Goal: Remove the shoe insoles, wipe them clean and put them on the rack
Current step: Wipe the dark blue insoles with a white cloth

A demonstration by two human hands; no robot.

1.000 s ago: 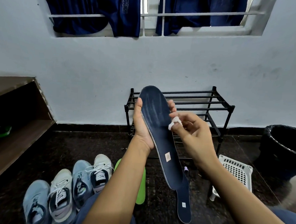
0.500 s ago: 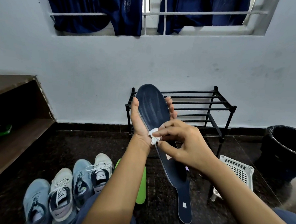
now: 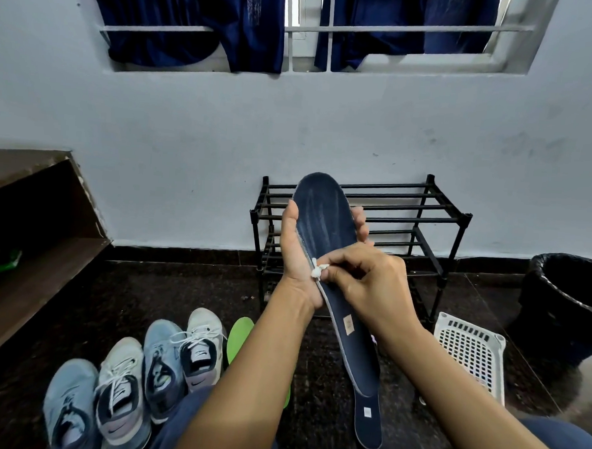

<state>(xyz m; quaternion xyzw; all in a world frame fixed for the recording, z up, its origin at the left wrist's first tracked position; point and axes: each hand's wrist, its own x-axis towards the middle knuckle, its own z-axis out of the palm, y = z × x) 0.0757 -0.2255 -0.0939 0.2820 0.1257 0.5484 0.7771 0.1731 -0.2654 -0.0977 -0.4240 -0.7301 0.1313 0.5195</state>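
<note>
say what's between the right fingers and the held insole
A small white wad, pinched by the right hand against the navy insole; head view.

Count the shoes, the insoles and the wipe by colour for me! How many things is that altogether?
Light blue shoes: 2
White shoes: 2
Dark blue insoles: 2, one in the grip of the left hand
Green insoles: 1, partly behind the arm
White wipe: 1, pinched by the right hand
Total: 8
</note>
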